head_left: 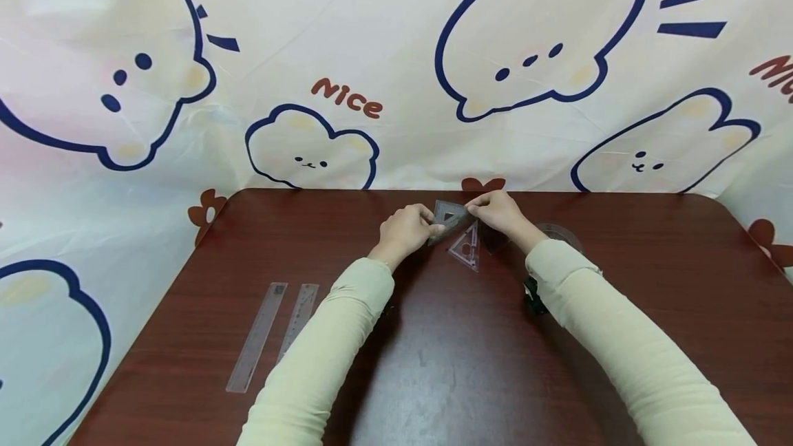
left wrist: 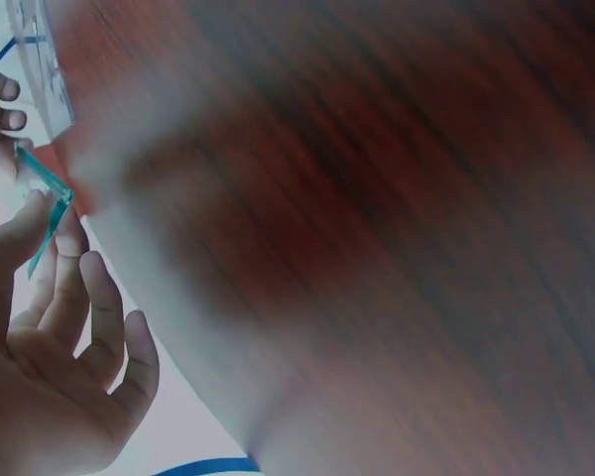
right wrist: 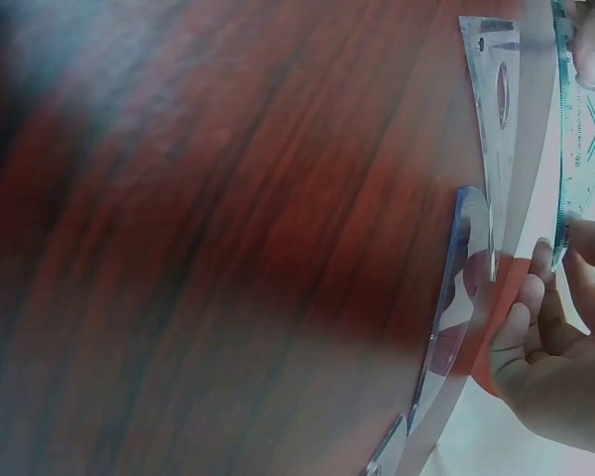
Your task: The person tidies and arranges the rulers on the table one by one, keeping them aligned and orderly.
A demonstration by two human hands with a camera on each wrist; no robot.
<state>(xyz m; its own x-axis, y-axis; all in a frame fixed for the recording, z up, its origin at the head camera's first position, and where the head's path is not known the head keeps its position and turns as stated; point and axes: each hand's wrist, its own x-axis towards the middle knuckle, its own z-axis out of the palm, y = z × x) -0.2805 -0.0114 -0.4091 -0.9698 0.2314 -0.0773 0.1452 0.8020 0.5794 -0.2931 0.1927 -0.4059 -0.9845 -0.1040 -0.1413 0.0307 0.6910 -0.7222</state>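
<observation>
My left hand [head_left: 403, 232] and my right hand [head_left: 498, 213] are both at the far side of the table. Between them they hold a clear set square [head_left: 447, 214], raised off the tabletop. Thumb and fingers of the left hand [left wrist: 64, 327] pinch one corner, and the right hand [right wrist: 555, 347] pinches another. In the right wrist view the set square [right wrist: 581, 149] has green markings and a triangular cutout. Just below it a second clear set square [head_left: 466, 248] lies on the table. A clear, blue-edged piece [right wrist: 451, 297] lies nearer the right hand, its full shape hidden.
Two clear rulers lie at the left: one whole ruler [head_left: 257, 337] and another ruler [head_left: 300, 315] partly behind the left sleeve. A round-edged clear protractor [head_left: 562, 234] shows beyond the right forearm. A patterned cloth [head_left: 409, 136] hangs behind the brown table [head_left: 434, 349].
</observation>
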